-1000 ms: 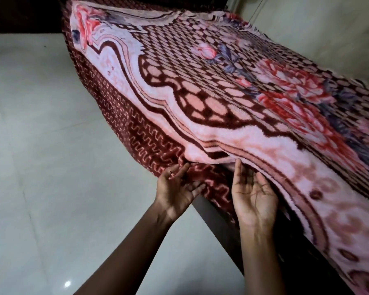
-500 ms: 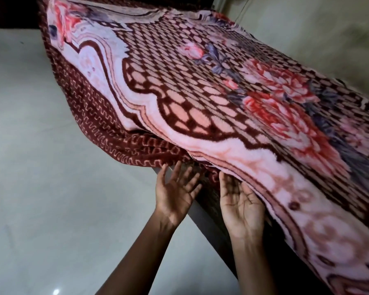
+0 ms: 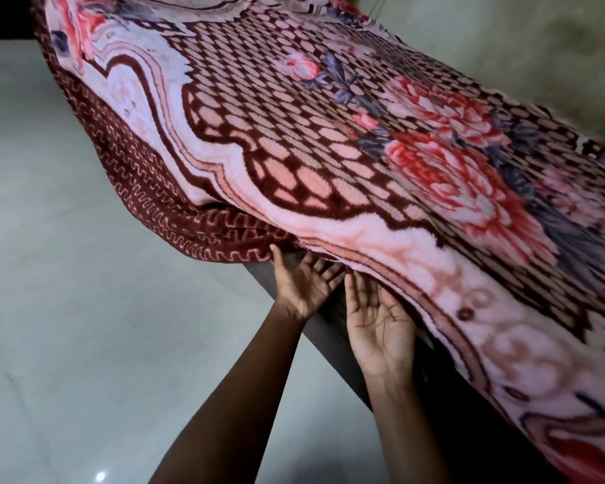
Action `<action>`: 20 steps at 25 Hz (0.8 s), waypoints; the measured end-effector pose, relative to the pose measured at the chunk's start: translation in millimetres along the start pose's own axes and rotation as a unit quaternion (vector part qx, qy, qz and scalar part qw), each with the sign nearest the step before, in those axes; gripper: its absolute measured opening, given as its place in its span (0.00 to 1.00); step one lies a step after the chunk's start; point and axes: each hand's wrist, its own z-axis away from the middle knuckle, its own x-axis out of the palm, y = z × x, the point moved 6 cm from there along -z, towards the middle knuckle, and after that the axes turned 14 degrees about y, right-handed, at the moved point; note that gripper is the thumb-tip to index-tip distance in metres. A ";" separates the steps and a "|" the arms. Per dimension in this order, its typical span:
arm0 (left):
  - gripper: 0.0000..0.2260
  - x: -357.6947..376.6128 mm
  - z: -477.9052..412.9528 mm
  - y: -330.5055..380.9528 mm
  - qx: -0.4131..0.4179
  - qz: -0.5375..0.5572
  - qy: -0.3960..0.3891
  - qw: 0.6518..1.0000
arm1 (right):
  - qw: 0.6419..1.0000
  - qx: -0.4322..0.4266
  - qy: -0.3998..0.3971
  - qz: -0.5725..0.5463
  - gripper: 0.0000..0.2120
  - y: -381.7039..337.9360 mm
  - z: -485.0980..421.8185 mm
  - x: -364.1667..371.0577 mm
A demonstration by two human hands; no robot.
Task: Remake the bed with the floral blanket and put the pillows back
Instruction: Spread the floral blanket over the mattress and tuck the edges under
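Observation:
The floral blanket (image 3: 329, 141), pink and maroon with red roses, lies spread over the bed and hangs off its near side. My left hand (image 3: 303, 284) is palm up with straight fingers, their tips under the blanket's maroon hem. My right hand (image 3: 378, 326) is also palm up beside it, fingers straight and pushed in beneath the overhanging edge. Both hands lift the hanging fabric against the dark bed side (image 3: 332, 337). No pillows are in view.
Pale glossy floor tiles (image 3: 84, 309) fill the left half of the view. A greenish wall (image 3: 538, 47) runs along the bed's far side at the upper right.
Both hands slid further in under the blanket's edge and closer together. The hanging hem has bunched up higher, and the view has shifted nearer to the bed.

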 end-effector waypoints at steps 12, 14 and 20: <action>0.41 8.7 54.0 -9.6 -0.032 0.025 -0.030 0.999 | 0.973 -0.076 0.219 0.000 0.24 -18.1 54.6 -110.3; 0.40 9.3 51.7 -11.0 -0.034 0.035 -0.042 0.998 | 0.980 -0.088 0.179 -0.013 0.22 -27.2 37.1 -96.5; 0.28 4.2 49.5 -14.5 -0.017 0.019 -0.061 0.998 | 0.978 -0.146 0.141 -0.042 0.11 -39.5 -26.7 -68.3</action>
